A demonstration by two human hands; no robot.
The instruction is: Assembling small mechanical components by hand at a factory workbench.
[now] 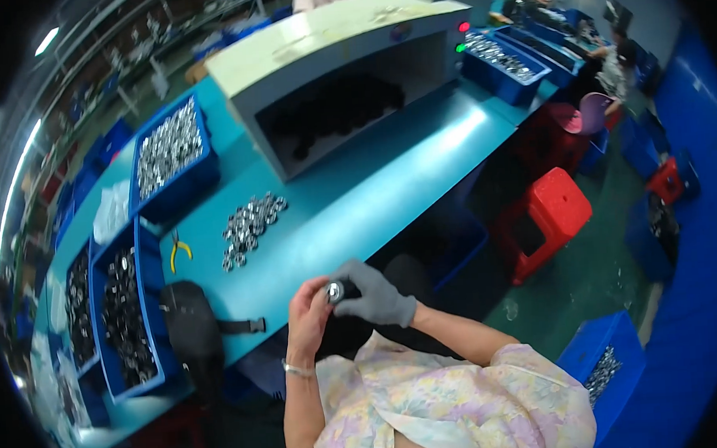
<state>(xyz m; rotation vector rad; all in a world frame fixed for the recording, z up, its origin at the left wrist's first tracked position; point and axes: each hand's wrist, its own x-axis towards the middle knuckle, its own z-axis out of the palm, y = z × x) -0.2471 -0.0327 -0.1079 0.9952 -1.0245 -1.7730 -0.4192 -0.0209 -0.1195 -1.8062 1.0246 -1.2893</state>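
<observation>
In front of my body I hold a small black round part with a shiny metal end between both hands. My right hand, in a grey glove, is closed around its dark side. The bare fingers of my left hand pinch it from the other side; a bracelet circles that wrist. On the teal table beyond my hands lies a loose cluster of shiny metal parts. Yellow-handled pliers rest to the left of the cluster.
A white box-like housing with black pieces inside stands on the table. Left are a blue bin of metal parts, a blue bin of dark parts and a black pouch. A red stool stands right.
</observation>
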